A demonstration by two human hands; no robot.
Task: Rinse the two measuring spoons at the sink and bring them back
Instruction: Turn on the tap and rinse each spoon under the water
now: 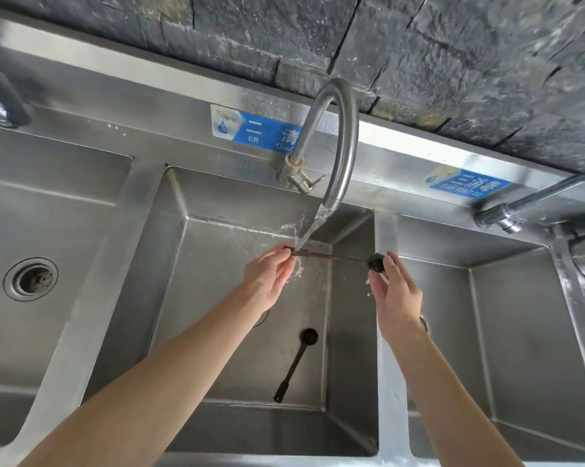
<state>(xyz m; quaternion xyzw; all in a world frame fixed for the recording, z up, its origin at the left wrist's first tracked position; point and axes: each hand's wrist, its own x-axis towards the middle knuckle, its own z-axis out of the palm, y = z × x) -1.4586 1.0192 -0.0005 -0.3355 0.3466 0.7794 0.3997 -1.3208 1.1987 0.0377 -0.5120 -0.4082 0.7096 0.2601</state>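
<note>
Both hands are over the middle basin (351, 298) of a steel sink with three basins. The left hand (269, 281) pinches the end of the handle of a black measuring spoon (334, 257) between thumb and fingertips, and the right hand (397, 291) has its fingertips closed on the round bowl of the same spoon, so the spoon lies about level between the two hands. Water runs from the curved faucet (338, 139) and falls on the handle just beside the left hand, with small splashes around it. The second measuring spoon (296, 364), also black, lies on the bottom of the middle basin near its front edge, under the hands and apart from them; its bowl points to the back of the basin and its handle to the front. On the back wall of the sink there are two blue labels: one (257, 128) behind the faucet, another (469, 185) above the right basin. The left basin has a round drain (31, 279). Behind the sink is a dark stone wall (419, 45).
</note>
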